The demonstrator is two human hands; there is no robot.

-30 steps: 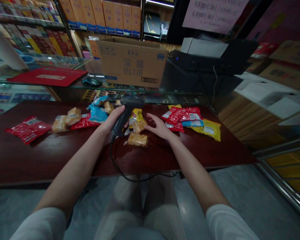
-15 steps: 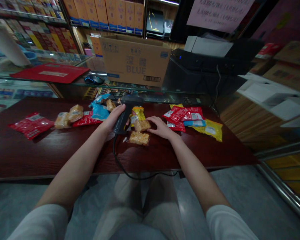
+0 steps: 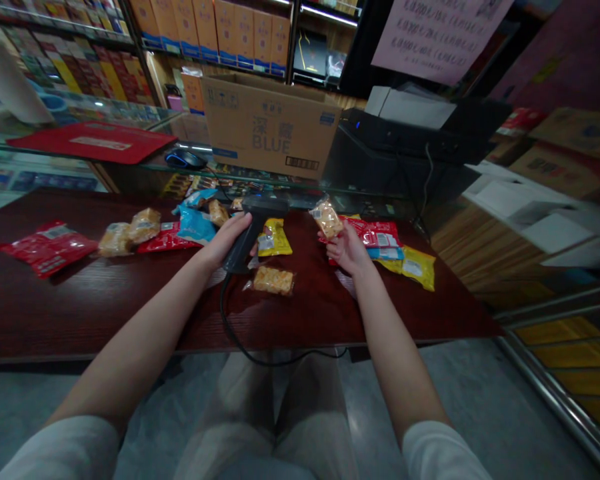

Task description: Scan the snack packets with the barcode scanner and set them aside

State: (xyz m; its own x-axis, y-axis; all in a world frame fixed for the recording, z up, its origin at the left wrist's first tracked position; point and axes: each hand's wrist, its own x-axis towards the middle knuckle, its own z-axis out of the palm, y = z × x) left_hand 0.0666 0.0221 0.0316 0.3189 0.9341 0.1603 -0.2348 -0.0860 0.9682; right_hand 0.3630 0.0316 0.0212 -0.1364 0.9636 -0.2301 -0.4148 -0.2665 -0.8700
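My left hand (image 3: pixel 229 241) is wrapped round the grip of a black barcode scanner (image 3: pixel 247 233), its head pointing right and its cable trailing toward me. In my right hand (image 3: pixel 347 250), a clear-wrapped snack cake (image 3: pixel 327 219) is pinched by its lower end, raised above the table with a white label showing. Between the hands lie a yellow snack packet (image 3: pixel 275 238) and a second wrapped snack cake (image 3: pixel 274 281). Red packets (image 3: pixel 380 231) sit just behind my right hand, partly covered by it.
Left of the scanner are a blue packet (image 3: pixel 196 225), more wrapped cakes (image 3: pixel 130 233) and a red packet (image 3: pixel 50 247). A yellow packet (image 3: pixel 419 267) lies at the right. Behind the dark wooden table (image 3: pixel 145 313) stand a cardboard box (image 3: pixel 273 127) and a computer mouse (image 3: pixel 184 159).
My right hand has picked up the upper wrapped snack cake and carried it right and upward, tilting it. The yellow packet is now uncovered. My left hand still holds the scanner.
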